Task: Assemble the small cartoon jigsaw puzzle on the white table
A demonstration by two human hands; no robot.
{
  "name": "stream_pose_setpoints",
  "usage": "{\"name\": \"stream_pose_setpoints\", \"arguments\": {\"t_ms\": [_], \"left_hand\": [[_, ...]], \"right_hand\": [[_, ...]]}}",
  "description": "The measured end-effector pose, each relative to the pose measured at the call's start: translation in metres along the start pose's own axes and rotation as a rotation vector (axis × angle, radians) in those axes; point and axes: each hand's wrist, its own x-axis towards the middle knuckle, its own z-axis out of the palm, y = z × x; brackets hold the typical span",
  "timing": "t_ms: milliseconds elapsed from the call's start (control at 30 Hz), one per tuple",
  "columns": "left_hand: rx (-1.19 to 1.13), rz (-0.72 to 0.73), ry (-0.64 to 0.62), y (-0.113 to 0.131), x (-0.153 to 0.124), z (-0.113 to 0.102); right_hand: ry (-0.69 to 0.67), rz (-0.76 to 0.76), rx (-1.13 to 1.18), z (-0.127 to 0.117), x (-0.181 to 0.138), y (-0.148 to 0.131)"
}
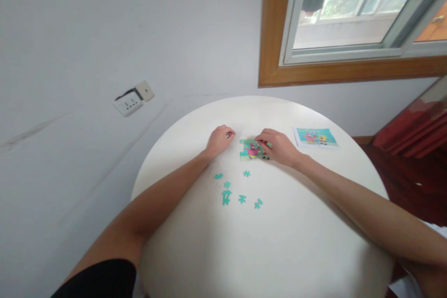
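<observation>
A partly assembled cartoon jigsaw [250,149] lies on the round white table [279,242]. My right hand [277,146] rests on the jigsaw's right edge, fingers curled and pinched on a piece there. My left hand [220,138] sits on the table just left of the jigsaw, fingers curled in, with something small at the fingertips that I cannot make out. Several loose teal puzzle pieces [233,191] lie scattered nearer to me, between my forearms.
A reference picture card [315,137] with the same cartoon lies at the table's far right. A wall socket [130,101] is on the white wall at left. A wood-framed window [349,23] is at upper right, red fabric [415,130] below it.
</observation>
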Motion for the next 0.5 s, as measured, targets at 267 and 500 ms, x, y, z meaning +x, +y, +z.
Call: {"name": "stream_pose_setpoints", "arguments": {"t_ms": [267, 500], "left_hand": [[0.011, -0.01, -0.008, 0.001, 0.0, 0.0], [0.013, -0.02, -0.008, 0.002, 0.0, 0.001]], "right_hand": [[-0.095, -0.152, 0.014, 0.006, -0.004, -0.033], [-0.255, -0.29, 0.186, 0.015, -0.012, -0.059]]}}
